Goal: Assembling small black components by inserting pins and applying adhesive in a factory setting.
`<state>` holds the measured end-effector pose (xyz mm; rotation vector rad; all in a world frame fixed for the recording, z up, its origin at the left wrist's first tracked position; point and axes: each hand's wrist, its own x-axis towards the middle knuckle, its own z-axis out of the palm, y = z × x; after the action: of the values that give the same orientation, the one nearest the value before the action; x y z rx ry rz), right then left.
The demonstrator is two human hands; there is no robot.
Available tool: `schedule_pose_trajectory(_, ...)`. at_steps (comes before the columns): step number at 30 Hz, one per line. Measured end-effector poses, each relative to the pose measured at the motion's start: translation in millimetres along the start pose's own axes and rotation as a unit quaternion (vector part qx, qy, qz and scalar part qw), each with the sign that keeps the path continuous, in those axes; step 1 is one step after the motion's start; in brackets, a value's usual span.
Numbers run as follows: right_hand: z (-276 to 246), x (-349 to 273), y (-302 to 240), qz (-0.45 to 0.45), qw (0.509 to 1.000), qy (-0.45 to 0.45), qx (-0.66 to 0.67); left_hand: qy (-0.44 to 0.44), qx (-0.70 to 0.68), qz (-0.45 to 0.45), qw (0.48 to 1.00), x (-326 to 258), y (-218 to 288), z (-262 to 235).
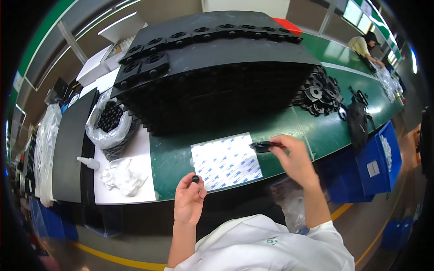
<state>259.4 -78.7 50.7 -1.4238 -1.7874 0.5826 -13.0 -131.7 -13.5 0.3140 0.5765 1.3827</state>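
Note:
Between the thumb and fingers of my left hand [188,203] is a small round black part [195,179], held near the table's front edge. My right hand [297,161] pinches a flat black plastic part [261,147] by its right end. That part hovers by the upper right side of a white sheet with a blue printed pattern [226,165], which lies on the green table [174,156]. The left hand is at the sheet's lower left corner. How the far side of the right hand's part is shaped cannot be made out.
A tall stack of black boards [217,52] carries a row of black round-holed parts. Left are a bag of black balls [109,117], a white bottle [89,163] and crumpled white cloth [124,177]. Right are piled black ring parts [318,92], blue bins [361,178] and another person [360,46].

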Motion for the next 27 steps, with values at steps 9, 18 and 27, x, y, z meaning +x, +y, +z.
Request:
schedule_pose_trajectory(9,100,-15,1,0.095,0.931,-0.045,0.350,-0.011,-0.024,-0.014,1.000,1,0,-4)
schedule_pose_trajectory(18,111,-15,-1,0.018,0.982,-0.033,0.187,-0.008,-0.023,-0.024,0.999,1,-1,-3)
schedule_pose_trajectory(27,108,-15,-2,-0.001,0.987,0.003,0.162,-0.004,-0.016,-0.022,1.000,3,-1,-3)
